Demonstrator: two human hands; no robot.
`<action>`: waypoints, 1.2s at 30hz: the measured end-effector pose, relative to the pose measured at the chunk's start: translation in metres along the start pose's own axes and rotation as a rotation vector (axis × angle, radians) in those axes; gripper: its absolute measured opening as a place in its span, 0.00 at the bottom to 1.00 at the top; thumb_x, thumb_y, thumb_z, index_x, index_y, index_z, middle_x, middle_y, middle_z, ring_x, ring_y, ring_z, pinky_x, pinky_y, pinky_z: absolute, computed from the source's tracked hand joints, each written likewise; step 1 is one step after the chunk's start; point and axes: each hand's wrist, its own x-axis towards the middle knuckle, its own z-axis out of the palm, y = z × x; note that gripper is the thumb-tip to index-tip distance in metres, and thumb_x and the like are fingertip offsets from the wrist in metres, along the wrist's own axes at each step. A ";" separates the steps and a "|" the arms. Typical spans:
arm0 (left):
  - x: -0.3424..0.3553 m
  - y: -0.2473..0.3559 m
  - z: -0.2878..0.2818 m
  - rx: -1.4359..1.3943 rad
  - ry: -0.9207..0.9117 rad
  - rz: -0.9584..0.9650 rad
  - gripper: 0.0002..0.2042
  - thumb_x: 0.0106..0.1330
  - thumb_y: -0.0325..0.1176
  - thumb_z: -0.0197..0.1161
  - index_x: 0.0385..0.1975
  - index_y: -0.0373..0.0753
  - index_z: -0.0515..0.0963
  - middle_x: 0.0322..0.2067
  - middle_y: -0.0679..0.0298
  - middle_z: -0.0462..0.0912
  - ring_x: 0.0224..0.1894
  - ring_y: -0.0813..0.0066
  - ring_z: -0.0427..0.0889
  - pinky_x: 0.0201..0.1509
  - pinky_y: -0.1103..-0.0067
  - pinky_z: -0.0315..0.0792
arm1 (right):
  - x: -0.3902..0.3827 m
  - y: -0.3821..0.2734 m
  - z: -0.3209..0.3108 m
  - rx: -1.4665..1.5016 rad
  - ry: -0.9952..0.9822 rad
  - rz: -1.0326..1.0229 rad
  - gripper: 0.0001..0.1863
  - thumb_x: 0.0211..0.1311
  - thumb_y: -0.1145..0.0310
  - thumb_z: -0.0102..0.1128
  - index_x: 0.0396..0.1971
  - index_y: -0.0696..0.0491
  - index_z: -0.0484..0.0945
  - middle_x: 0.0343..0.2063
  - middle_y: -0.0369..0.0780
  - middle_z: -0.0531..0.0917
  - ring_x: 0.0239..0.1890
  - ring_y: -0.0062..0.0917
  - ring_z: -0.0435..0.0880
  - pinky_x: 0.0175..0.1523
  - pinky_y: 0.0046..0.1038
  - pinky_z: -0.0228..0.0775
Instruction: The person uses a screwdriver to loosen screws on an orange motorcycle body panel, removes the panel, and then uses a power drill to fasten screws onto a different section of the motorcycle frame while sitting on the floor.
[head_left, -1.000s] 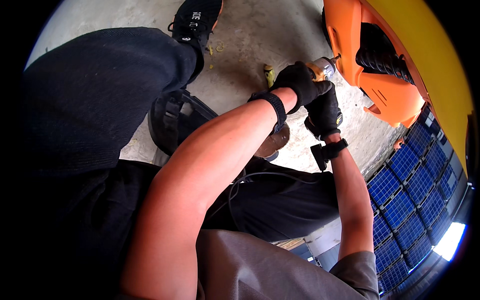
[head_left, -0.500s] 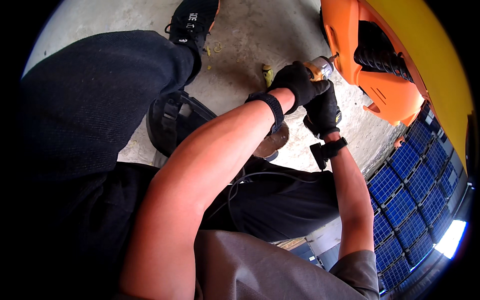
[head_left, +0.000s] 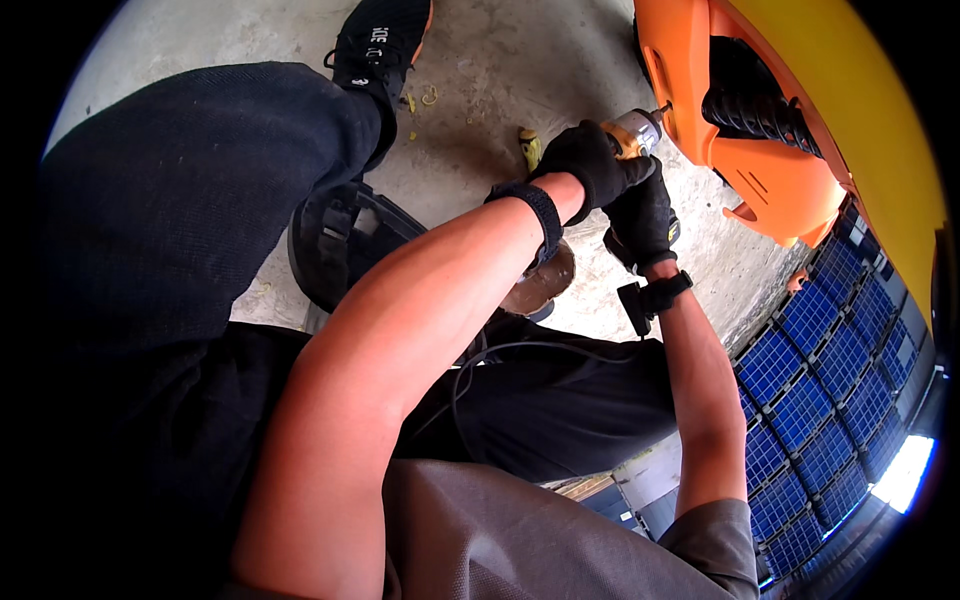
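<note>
An impact driver [head_left: 634, 132], yellow-orange with a silver nose, is held up in both my black-gloved hands. My left hand [head_left: 583, 165] closes over the rear of its body. Below it, my right hand [head_left: 643, 213] wraps round the grip, which is mostly hidden by the glove. The bit at the driver's nose meets the upper part of the orange plastic panel [head_left: 686, 85], at or very near a small dark hole; whether it is seated in a screw is too small to tell.
Behind the panel show a black coil spring [head_left: 765, 118] and a large yellow body [head_left: 850, 100]. A small yellow-and-black object [head_left: 530, 148] lies on the concrete floor [head_left: 480, 60] beside my left hand. Blue crates [head_left: 815, 375] are stacked at the right. A thin cable [head_left: 520, 347] crosses my leg.
The view has shifted slightly, so floor, panel and shoe sit a little further left. Both hands keep their hold on the driver, and its bit stays at the panel.
</note>
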 end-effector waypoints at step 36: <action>0.000 0.005 -0.004 -0.017 -0.043 0.041 0.33 0.49 0.62 0.64 0.35 0.31 0.79 0.27 0.52 0.82 0.32 0.62 0.83 0.39 0.74 0.74 | -0.002 0.025 0.012 -0.017 0.062 0.047 0.19 0.54 0.77 0.61 0.45 0.55 0.65 0.43 0.39 0.75 0.45 0.22 0.74 0.48 0.25 0.68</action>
